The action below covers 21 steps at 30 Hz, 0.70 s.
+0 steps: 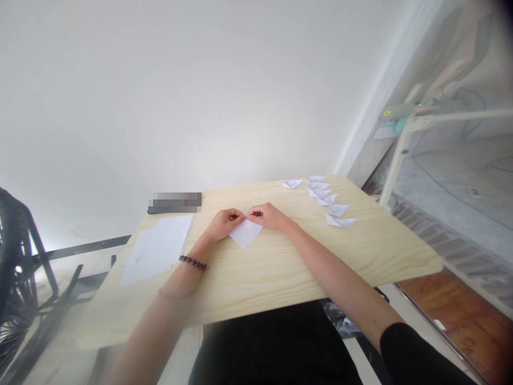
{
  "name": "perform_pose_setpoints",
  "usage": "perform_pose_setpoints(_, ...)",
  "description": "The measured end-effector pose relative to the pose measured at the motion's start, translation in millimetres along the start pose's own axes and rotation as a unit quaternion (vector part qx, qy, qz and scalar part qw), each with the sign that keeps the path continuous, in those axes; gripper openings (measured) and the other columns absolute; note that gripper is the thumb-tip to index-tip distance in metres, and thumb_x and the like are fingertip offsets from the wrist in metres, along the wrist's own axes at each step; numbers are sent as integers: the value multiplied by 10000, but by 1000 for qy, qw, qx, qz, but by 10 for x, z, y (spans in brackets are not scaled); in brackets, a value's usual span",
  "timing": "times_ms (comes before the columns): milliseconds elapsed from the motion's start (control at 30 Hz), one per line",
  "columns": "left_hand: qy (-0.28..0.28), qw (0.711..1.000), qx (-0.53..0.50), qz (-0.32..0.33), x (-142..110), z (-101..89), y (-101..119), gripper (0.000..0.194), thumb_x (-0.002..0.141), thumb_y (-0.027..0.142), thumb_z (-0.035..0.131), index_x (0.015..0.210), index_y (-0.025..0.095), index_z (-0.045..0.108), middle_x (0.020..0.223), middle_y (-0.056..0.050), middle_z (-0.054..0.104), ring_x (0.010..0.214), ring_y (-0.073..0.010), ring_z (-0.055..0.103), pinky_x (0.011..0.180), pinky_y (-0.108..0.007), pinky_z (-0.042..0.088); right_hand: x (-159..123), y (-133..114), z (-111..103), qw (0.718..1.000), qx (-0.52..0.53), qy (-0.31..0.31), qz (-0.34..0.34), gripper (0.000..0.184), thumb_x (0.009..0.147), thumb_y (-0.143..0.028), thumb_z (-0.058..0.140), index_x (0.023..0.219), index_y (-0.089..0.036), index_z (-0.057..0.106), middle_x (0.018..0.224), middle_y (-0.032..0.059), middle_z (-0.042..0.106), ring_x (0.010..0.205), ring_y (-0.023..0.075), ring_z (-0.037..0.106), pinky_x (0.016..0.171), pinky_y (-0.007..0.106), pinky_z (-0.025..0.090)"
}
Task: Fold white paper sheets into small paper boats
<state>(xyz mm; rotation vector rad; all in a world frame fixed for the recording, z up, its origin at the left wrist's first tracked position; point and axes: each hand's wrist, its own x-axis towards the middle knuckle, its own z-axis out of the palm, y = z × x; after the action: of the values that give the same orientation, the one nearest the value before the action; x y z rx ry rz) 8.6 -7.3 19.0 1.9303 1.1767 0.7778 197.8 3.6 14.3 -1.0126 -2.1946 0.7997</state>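
A folded white sheet of paper point(244, 238) lies on the wooden table between my hands, one corner pointing toward me. My left hand point(224, 223), below a dark bead bracelet, pinches its upper left edge. From the other side my right hand point(268, 216) pinches the same upper edge, thumb and fingertips close to those of the left. The fingertips cover the top of the fold. Several folded paper boats point(326, 199) stand in a row at the right back, with a single paper boat point(292, 184) just left of them.
A stack of white paper point(158, 248) lies on the left of the table point(256, 294). Behind it is a dark, partly blurred flat object point(174, 203). A wall rises behind the table. A white metal frame point(401, 155) stands to the right, a black wheel-like thing point(16, 251) to the left.
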Motion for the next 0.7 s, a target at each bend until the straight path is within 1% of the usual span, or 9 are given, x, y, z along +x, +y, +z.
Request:
perform_pose_setpoints(167,1,1000,-5,-8,12,-29,-16,345,711,429,507,786,115,629,682,-39,615,575,-122,510,493,-213,375,11,-6,-2,1000,21,7,-12,210,749,-278,466,759,-133,618,753,13,617,676,100,516,628,201,365)
perform_pose_setpoints(333,-9,999,-28,-34,17,-99,-35,337,691,421,527,759,109,635,675,-39,611,584,-124,514,512,-216,382,22,16,-31,999,45,0,10,212,737,-290,481,752,-129,618,723,11,604,657,102,502,595,200,360)
perform_pose_setpoints(533,-31,998,-55,-23,-1,-129,-31,330,703,405,517,789,110,637,715,-44,619,630,-133,528,559,-225,406,24,11,-37,998,58,-8,20,226,731,-317,487,743,-130,614,696,3,588,636,98,490,576,196,355)
perform_pose_setpoints(700,-19,999,-27,-15,-14,-93,-26,338,705,418,507,785,116,636,717,-45,622,621,-139,532,535,-226,405,13,16,-23,999,48,0,21,222,729,-309,483,745,-131,614,706,4,596,652,103,500,589,200,356)
